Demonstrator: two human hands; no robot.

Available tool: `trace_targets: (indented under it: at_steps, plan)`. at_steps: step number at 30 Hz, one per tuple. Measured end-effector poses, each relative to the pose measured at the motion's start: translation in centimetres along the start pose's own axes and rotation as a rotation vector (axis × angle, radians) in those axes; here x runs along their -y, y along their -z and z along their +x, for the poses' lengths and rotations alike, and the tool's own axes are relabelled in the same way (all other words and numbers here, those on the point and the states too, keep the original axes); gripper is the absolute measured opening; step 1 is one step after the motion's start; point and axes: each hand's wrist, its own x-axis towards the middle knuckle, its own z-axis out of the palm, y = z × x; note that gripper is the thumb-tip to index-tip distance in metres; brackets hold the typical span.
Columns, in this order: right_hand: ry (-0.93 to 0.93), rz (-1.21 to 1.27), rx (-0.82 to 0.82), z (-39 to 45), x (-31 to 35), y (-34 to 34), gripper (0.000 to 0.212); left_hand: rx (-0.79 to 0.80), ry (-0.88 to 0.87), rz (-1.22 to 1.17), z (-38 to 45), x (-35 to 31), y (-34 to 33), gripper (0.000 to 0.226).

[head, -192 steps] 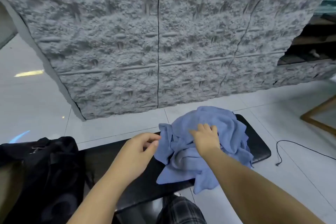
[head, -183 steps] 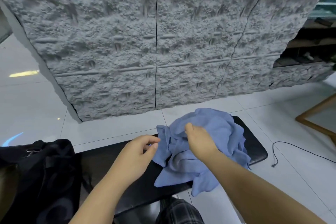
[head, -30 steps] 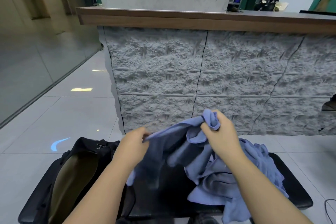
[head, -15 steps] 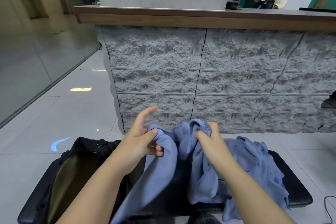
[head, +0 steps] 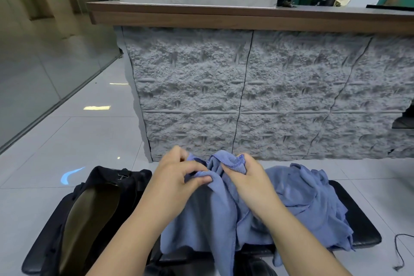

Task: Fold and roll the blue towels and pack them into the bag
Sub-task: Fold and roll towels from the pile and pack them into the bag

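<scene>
I hold one blue towel up above a black padded bench. My left hand pinches its top edge, and my right hand grips a bunched part of the same edge close beside it. The cloth hangs down in folds below both hands. A heap of more blue towels lies crumpled on the bench to the right. At the left end stands a black bag, its mouth open and its olive lining showing.
A grey rough-stone counter front with a wooden top rises just behind the bench. Glossy white floor tiles spread to the left. A thin black cable lies on the floor at the lower right.
Since the earliest frames my view has tilted up and one towel has been lifted from the heap. In the last second my hands came close together on its top edge.
</scene>
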Motion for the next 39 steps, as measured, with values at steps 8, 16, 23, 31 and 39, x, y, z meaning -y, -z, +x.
trace_targets:
  at_steps: [8,16,23,31,39]
  plan:
    - [-0.072,0.026,0.035,0.2,-0.2,-0.2,0.008,0.126,0.127,-0.254,-0.3,-0.6,0.1,0.028]
    - [-0.249,0.285,0.119,-0.1,-0.1,-0.2,0.024,0.115,0.271,-0.659,-0.6,-2.2,-1.2,0.017]
    - [0.057,0.224,0.137,-0.6,0.9,0.0,0.02,0.022,0.275,-0.676,-0.2,-2.4,-1.7,0.029]
    - [0.177,0.039,0.218,-1.0,1.5,0.3,0.029,-0.087,0.217,-0.511,0.3,-2.1,-1.2,0.027]
    - [0.231,-0.038,0.302,-1.5,2.2,0.4,0.033,-0.087,0.272,-0.571,0.4,-1.4,-0.8,0.021]
